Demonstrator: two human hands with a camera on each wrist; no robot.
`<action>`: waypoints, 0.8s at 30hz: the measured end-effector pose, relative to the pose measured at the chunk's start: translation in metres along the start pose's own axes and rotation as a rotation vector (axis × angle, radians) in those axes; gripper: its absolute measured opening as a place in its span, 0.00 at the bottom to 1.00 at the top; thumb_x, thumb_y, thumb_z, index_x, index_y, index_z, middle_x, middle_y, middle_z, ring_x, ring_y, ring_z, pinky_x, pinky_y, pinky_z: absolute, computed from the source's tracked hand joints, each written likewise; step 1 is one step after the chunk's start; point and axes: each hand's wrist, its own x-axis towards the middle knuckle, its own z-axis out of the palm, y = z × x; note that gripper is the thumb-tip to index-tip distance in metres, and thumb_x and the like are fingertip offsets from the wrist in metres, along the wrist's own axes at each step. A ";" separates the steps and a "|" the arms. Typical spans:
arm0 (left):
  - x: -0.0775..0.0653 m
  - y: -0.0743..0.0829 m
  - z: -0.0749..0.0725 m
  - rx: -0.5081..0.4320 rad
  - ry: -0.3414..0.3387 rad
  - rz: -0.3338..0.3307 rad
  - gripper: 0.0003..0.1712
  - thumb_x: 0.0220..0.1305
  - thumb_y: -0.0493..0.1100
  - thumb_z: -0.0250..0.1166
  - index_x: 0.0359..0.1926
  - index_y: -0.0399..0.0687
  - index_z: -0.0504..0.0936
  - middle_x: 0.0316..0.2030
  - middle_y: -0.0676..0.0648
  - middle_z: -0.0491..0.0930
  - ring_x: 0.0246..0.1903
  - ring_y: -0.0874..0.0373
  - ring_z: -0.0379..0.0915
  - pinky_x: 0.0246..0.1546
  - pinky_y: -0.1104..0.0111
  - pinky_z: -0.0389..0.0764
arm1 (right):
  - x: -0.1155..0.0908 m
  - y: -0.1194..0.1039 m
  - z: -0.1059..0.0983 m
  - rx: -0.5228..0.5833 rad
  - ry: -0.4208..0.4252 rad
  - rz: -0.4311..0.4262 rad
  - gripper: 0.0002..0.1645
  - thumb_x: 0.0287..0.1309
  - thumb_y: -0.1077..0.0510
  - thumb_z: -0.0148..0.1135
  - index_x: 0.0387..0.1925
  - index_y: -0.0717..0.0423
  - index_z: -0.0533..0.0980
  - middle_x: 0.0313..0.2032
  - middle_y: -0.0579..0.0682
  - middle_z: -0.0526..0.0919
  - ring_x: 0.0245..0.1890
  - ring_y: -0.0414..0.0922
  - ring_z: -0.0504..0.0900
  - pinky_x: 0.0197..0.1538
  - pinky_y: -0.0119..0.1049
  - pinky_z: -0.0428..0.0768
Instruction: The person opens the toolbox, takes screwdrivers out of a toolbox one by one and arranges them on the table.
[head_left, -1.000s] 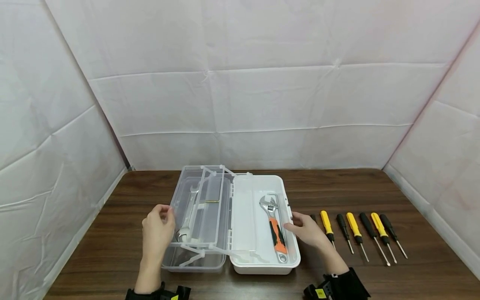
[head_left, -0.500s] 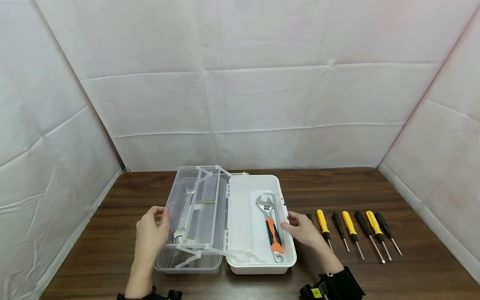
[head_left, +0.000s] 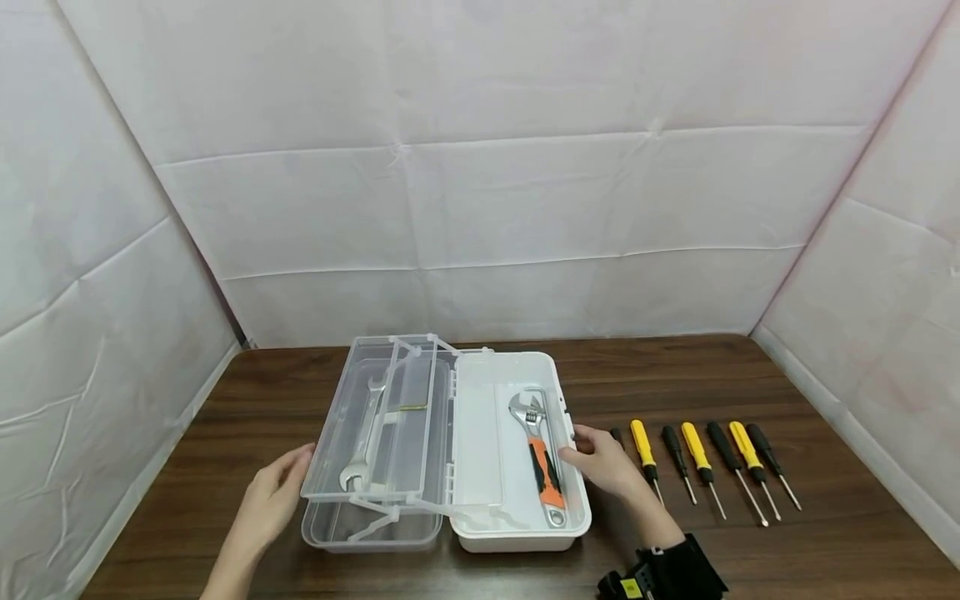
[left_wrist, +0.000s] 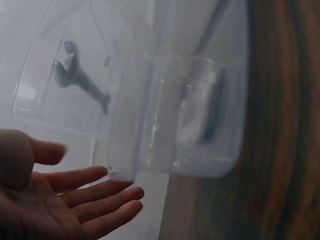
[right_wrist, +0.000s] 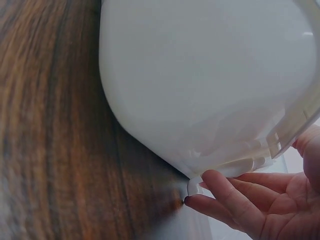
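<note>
My left hand (head_left: 266, 500) has its fingers extended, fingertips right at the near left corner of the clear tray (head_left: 318, 467). A silver combination wrench (head_left: 365, 442) and a small brass-coloured piece (head_left: 412, 407) show in that tray. Below it lies the clear lid (head_left: 371, 537), hinged to the white toolbox (head_left: 480, 417). On the box's right wall, my right hand (head_left: 607, 462) holds the rim with the thumb on top; its other fingers curl around the outer latch (right_wrist: 195, 186). Inside the box lie an adjustable wrench (head_left: 540, 458) with an orange-black handle and a hex key (head_left: 550, 425).
Several screwdrivers, among them a yellow one (head_left: 643, 446) and a black one (head_left: 723, 446), lie in a row on the brown table (head_left: 750, 367) right of the box. White cloth walls (head_left: 480, 208) enclose the back and sides.
My left hand has come off its pinch on the tray's left edge and moved nearer to me, fingers straightening. The right hand keeps its place on the box; the whole head view has shifted slightly.
</note>
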 end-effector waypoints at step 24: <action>-0.020 -0.014 0.019 -0.030 -0.035 -0.126 0.21 0.51 0.27 0.57 0.46 0.16 0.68 0.37 0.27 0.76 0.35 0.41 0.77 0.31 0.63 0.77 | 0.002 0.004 0.002 -0.003 0.033 0.005 0.28 0.55 0.61 0.56 0.55 0.71 0.64 0.41 0.60 0.78 0.34 0.46 0.77 0.33 0.39 0.76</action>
